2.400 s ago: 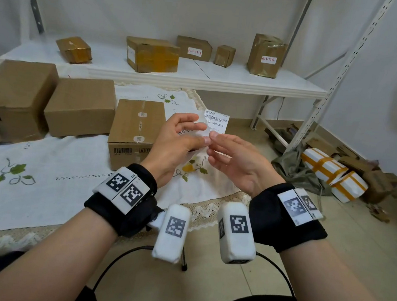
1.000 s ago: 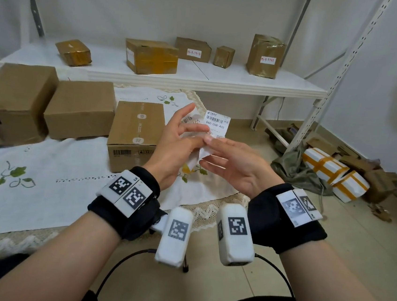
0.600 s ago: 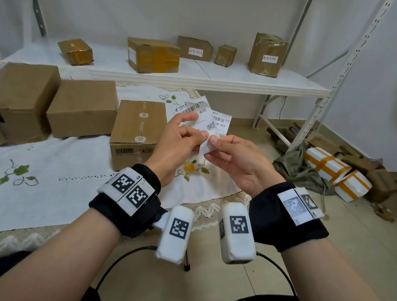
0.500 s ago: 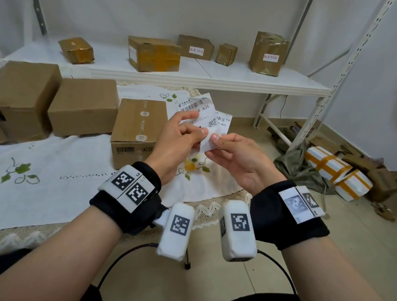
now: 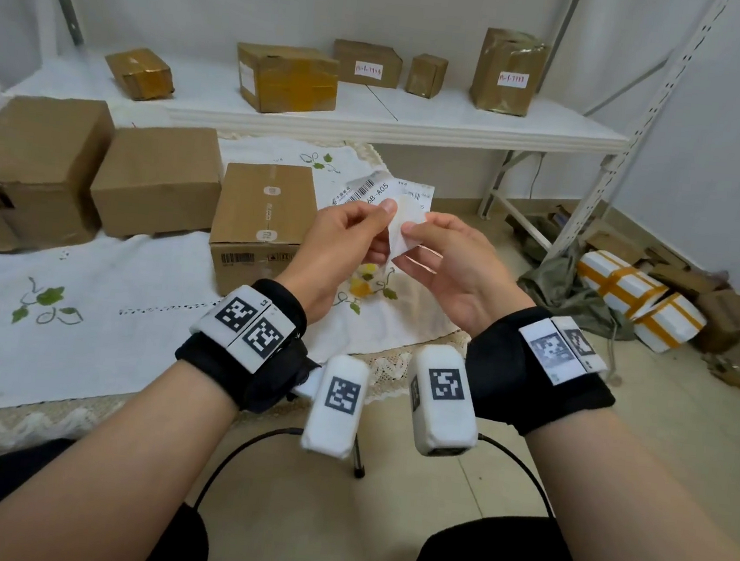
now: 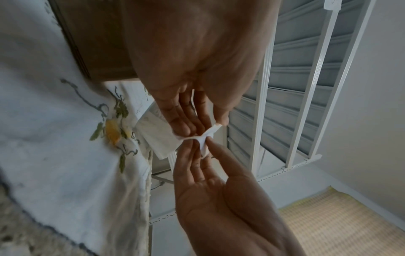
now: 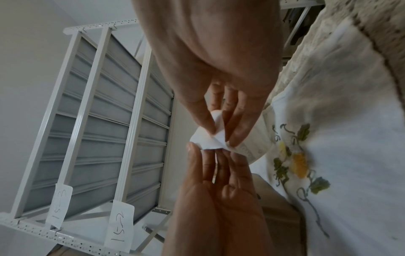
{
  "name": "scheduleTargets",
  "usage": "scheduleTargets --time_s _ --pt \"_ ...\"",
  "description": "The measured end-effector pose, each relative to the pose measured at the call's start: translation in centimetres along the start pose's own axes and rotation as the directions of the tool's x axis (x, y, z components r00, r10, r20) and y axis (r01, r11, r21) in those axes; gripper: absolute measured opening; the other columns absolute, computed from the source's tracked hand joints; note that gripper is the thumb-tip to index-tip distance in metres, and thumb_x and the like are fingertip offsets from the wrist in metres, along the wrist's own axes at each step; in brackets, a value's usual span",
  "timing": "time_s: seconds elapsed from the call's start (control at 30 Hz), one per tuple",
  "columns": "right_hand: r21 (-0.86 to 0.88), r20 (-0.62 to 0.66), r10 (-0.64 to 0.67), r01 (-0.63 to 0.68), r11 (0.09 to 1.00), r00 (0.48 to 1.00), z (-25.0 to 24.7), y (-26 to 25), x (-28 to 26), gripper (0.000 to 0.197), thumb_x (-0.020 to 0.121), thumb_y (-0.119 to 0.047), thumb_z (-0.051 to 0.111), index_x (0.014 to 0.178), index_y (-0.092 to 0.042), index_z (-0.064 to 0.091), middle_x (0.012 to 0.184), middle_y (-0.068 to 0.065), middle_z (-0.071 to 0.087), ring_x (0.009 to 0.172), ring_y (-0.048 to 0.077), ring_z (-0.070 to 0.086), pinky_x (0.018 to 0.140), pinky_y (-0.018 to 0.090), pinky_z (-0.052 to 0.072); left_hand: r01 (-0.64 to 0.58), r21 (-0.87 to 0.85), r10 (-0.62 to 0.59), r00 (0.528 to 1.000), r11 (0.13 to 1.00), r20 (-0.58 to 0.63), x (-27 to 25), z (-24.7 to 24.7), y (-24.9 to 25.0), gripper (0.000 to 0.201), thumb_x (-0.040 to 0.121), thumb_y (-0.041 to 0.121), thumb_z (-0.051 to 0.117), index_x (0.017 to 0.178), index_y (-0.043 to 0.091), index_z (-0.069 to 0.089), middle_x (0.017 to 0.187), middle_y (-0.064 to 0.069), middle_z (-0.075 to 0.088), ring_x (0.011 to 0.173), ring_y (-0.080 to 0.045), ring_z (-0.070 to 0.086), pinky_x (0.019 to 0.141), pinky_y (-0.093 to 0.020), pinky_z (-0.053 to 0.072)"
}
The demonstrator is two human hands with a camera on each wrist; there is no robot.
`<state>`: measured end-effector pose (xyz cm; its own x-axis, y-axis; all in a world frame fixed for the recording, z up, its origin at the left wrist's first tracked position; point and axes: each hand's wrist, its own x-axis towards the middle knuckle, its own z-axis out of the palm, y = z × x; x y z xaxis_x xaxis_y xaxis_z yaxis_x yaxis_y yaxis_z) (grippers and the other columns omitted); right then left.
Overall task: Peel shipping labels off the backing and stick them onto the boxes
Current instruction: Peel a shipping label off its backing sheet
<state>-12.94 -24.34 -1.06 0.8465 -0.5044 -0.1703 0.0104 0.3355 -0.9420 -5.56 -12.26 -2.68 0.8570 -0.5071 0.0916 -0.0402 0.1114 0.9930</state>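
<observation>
Left hand (image 5: 340, 240): my thumb and forefinger pinch the shipping label (image 5: 364, 190), barcode face up, its printed end fanning out beyond my fingertips.
Right hand (image 5: 447, 265): my thumb and forefinger pinch the backing (image 5: 403, 229), a plain white strip that curls down between my two hands.
Label and backing: partly parted; where they still join sits between my two sets of fingertips, which nearly touch.
Second printed sheet (image 5: 418, 191): just beyond my right fingertips, behind the backing; I cannot tell which hand carries it.
Nearest cardboard box (image 5: 260, 218): just beside my left knuckles, on the embroidered white cloth (image 5: 81, 318); top face bare apart from small printed marks.
Two larger cardboard boxes (image 5: 159, 180): further out past my left hand, side by side on the same cloth.
Taped parcels (image 5: 289, 77): well beyond my fingertips, on the white shelf (image 5: 421, 121); two show handwritten tags.
White bundles with orange tape (image 5: 632, 289): on the floor, well out from my right hand.
</observation>
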Motion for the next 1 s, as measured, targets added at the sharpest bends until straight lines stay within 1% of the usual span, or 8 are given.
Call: scheduleTargets --time_s 0.2,0.4,0.53,0.7,0.8,0.9,0.93,1.0 --pt "-0.082 0.059 0.064 -0.059 0.995 0.996 0.08 -0.08 -0.25 0.01 0.093 0.005 0.067 0.099 -0.003 0.064 0.063 0.0 0.066 0.051 0.009 0.065 0.092 0.037 0.061 -0.008 0.021 0.008 1.0 1.0 0.004 -0.13 -0.02 -0.11 0.045 0.103 0.036 0.058 0.109 -0.008 0.068 0.094 -0.016 0.063 0.08 -0.02 0.057 0.07 -0.018 0.054" --pt "-0.043 0.045 0.031 -0.029 0.999 0.999 -0.16 0.02 0.21 0.015 0.093 0.007 0.063 0.085 -0.006 0.062 0.073 0.008 0.07 0.069 0.02 0.071 0.067 0.025 0.062 -0.042 0.07 0.04 0.999 0.997 0.033 -0.42 -0.1 -0.06 0.02 0.088 0.02 0.079 0.094 0.004 0.069 0.088 -0.008 0.065 0.077 -0.015 0.064 0.078 -0.024 0.058" --pt "-0.015 0.043 0.017 -0.016 1.0 0.999 -0.27 -0.04 0.17 0.016 0.094 0.007 0.063 0.086 -0.007 0.063 0.081 0.009 0.069 0.073 0.021 0.068 0.073 0.027 0.062 -0.03 0.071 0.03 1.0 0.997 0.004 -0.43 -0.07 -0.41 0.012 0.088 0.009 0.078 0.089 0.002 0.069 0.08 -0.008 0.065 0.067 -0.013 0.064 0.076 -0.023 0.06" --pt "-0.008 0.02 0.016 -0.016 1.0 1.0 -0.39 -0.47 0.1 0.015 0.096 0.006 0.06 0.101 -0.005 0.069 0.089 0.009 0.074 0.075 0.019 0.069 0.074 0.027 0.06 -0.017 0.054 0.018 1.0 0.998 -0.008 -0.43 0.1 -0.11 0.012 0.091 0.01 0.075 0.083 0.008 0.067 0.078 -0.006 0.065 0.07 -0.014 0.064 0.078 -0.025 0.061" --pt "0.003 -0.012 0.007 -0.006 1.0 1.0 -0.43 -0.37 0.27 0.023 0.098 0.005 0.059 0.119 0.001 0.067 0.096 0.01 0.075 0.08 0.018 0.068 0.087 0.033 0.058 0.0 0.027 0.0 1.0 1.0 0.003 -0.41 0.01 0.05 0.012 0.091 0.01 0.075 0.084 0.008 0.066 0.078 -0.004 0.066 0.071 -0.013 0.065 0.078 -0.023 0.061" --pt "0.037 -0.029 -0.012 0.013 0.999 1.0 -0.4 -0.22 0.42 0.032 0.1 0.005 0.056 0.132 0.005 0.061 0.067 0.001 0.072 0.056 0.008 0.066 0.102 0.04 0.054 0.019 -0.008 -0.019 1.0 1.0 0.007 -0.41 -0.06 0.24 0.012 0.092 0.01 0.074 0.086 0.007 0.065 0.08 -0.003 0.067 0.072 -0.011 0.065 0.078 -0.021 0.06" --pt "0.055 -0.039 -0.02 0.022 0.998 0.999 -0.34 -0.24 0.43 0.032 0.101 0.005 0.055 0.133 0.005 0.06 0.06 -0.001 0.068 0.048 0.005 0.063 0.1 0.04 0.055 0.024 -0.02 -0.024 1.0 1.0 0.006 -0.42 -0.06 0.3 0.011 0.092 0.01 0.074 0.087 0.007 0.064 0.082 -0.005 0.068 0.073 -0.013 0.066 0.078 -0.022 0.061" --pt "0.081 -0.073 -0.044 0.05 0.995 0.996 -0.14 -0.28 0.39 0.032 0.102 0.004 0.054 0.133 0.005 0.06 0.078 0.008 0.072 0.047 0.005 0.063 0.084 0.034 0.059 0.026 -0.04 -0.026 1.0 0.999 0.002 -0.5 0.01 0.4 0.011 0.093 0.009 0.073 0.086 0.007 0.064 0.086 -0.009 0.069 0.078 -0.016 0.067 0.08 -0.024 0.062"
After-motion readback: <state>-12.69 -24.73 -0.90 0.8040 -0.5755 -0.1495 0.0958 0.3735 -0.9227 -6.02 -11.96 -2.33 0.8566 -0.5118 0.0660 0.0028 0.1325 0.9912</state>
